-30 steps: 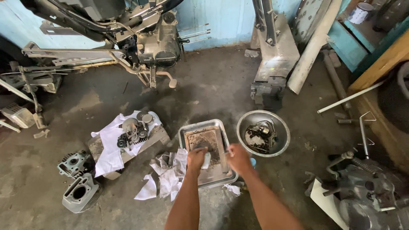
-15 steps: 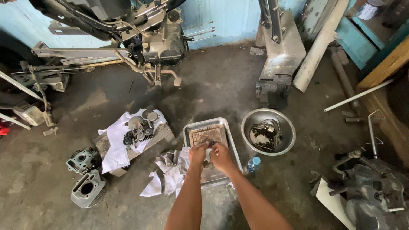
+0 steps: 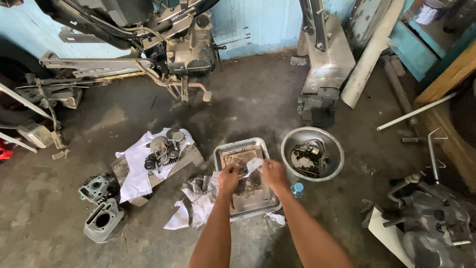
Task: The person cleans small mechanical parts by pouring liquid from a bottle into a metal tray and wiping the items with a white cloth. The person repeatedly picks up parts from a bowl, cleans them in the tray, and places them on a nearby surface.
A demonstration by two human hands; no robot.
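Both hands are over the rectangular metal tray [image 3: 225, 151] on the concrete floor [image 3: 258, 106], centre-near.
Left hand [image 3: 228, 176]: fingers curled in, loosely closed, above the tray's left-middle. It looks to be pinching something small and dirty, but I can't tell what.
Right hand [image 3: 273, 173]: fingers closed on a scrap of white paper [image 3: 254, 166], which sits between the two hands just above the tray floor.
The tray is grimy inside, with dark residue and bits across its bottom. It rests partly on crumpled white paper scraps [image 3: 198, 202] that spread to its left and near side.

Around it:
- Round metal bowl [image 3: 333, 144] just right of the tray, with a dark greasy engine part [image 3: 308, 156] in it.
- Small blue bottle cap [image 3: 297, 188] on the floor between tray and bowl, near side.
- Left of the tray: a block draped with white cloth [image 3: 136, 171], small engine parts [image 3: 163, 149] piled on top.
- Further left and nearer: two finned cylinder castings [image 3: 101, 221], side by side on the floor.
- Far left: stripped motorcycle frame with engine [image 3: 191, 52] against the blue wall [image 3: 272, 20].
- Far centre-right: a grey metal piece [image 3: 329, 64] standing upright, a pale pipe [image 3: 369, 54] leaning beside it.
- Near right: another engine assembly [image 3: 436, 223], partly out of frame.
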